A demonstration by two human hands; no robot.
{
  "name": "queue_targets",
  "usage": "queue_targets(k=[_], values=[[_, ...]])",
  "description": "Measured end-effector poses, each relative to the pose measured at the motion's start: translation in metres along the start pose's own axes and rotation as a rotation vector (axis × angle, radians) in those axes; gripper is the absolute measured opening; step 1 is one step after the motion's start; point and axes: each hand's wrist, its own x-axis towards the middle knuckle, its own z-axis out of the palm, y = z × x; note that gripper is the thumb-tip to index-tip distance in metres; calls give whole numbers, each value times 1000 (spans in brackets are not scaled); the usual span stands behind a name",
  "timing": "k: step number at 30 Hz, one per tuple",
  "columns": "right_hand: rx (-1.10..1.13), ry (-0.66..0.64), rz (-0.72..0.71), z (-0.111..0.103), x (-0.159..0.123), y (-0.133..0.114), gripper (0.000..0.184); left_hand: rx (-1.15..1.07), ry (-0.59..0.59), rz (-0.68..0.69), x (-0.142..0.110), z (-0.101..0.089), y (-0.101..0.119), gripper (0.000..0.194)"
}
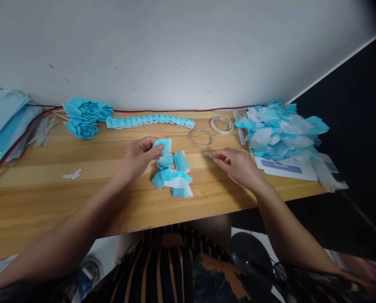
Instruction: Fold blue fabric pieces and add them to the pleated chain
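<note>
Between thumb and fingers, my left hand (143,153) pinches a small folded light-blue piece (164,145) of thin paper or cloth, just above the table. Below it lie several loose blue-and-white pieces (175,179) of the same thin material. My right hand (236,164) is closed with its fingertips on a small tool with a grey tip (208,155), which points left. The hand hides most of this tool, so its kind is unclear. A thin ring of clear tape (200,138) and a wider tape roll (222,125) lie just beyond the right hand.
Behind the hands runs a row of folded blue pieces (150,121). Blue fabric-like roses (86,115) lie at back left, near white strips (42,131) and blue packets (4,122). White scraps (72,174) lie left. A blue-and-white heap (279,130) stands right. A cable (165,110) follows the wall.
</note>
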Motion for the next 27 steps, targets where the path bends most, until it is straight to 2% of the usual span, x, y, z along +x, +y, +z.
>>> queue_targets(k=[7, 20, 27], values=[[-96, 128, -46, 23, 2, 4, 14, 5, -3, 7, 2, -1, -2, 28], [-85, 204, -88, 33, -1, 13, 17, 31, 10, -15, 1, -1, -2, 25], [-65, 249, -18, 36, 0, 14, 15, 31, 18, 1, 1, -1, -2, 21]])
